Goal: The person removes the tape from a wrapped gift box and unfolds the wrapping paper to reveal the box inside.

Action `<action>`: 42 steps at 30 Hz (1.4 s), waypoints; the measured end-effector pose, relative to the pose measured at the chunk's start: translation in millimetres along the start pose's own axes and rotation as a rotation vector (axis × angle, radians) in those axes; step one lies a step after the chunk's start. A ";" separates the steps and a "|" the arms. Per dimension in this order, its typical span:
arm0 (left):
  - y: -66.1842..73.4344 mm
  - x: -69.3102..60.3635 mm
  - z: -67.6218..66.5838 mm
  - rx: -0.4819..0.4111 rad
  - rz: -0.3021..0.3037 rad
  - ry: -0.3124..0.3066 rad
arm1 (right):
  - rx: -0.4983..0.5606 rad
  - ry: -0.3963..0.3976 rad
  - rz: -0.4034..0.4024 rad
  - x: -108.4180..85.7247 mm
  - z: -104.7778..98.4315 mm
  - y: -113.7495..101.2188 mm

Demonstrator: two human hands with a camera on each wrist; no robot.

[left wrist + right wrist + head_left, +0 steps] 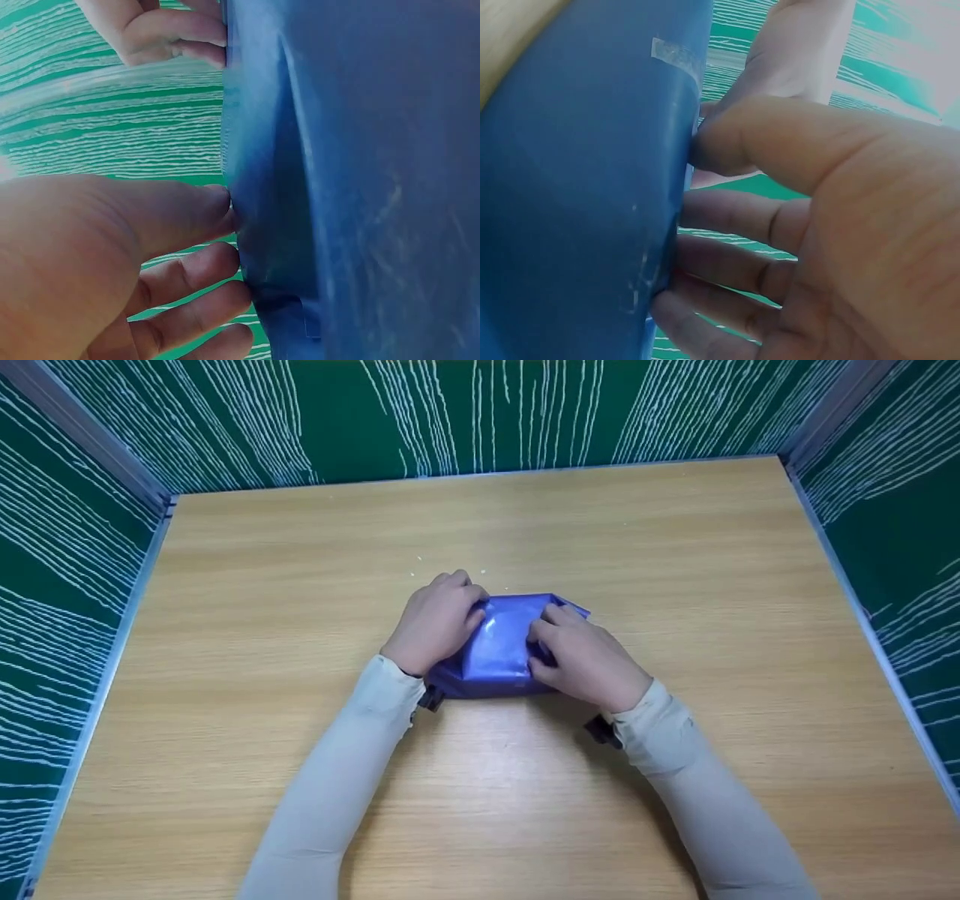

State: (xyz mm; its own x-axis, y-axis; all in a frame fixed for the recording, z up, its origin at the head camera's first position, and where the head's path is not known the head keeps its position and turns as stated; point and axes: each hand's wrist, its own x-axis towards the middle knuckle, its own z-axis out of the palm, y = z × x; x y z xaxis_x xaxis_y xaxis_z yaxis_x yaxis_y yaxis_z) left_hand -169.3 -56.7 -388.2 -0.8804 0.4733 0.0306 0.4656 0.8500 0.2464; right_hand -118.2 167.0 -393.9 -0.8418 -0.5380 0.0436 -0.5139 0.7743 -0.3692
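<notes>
A shiny blue-purple plastic package (501,641) with folded, creased sides sits between the two hands on the wooden table. At its left end, my left hand (439,619) pinches the upper edge. My right hand (589,656) grips the package near its right end, fingers curled in. In the left wrist view, the thumb and fingertips of the left hand (150,247) meet the rim of the plastic (375,180). From the right wrist, the right hand (802,202) has its thumb and fingers along the package edge, below a clear strip of tape (675,56). The package's underside is hidden.
The wood-grain table (262,585) extends around the hands. Several tiny white specks (483,571) lie just beyond the package. Green walls with white streaky lines (352,420) enclose the table at the back, left and right.
</notes>
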 end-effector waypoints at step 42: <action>4.3 10.0 4.1 0.011 0.010 0.096 | 0.014 0.023 -0.024 0.2 0.8 3.7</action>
State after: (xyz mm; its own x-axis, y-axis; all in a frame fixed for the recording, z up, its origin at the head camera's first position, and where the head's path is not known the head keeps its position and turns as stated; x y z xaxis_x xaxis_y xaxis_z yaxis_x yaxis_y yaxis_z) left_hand -175.7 -47.4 -390.7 -0.8800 0.4582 0.1255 0.4750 0.8481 0.2347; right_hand -120.1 169.5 -396.0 -0.8330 -0.5484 0.0736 -0.5316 0.7565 -0.3810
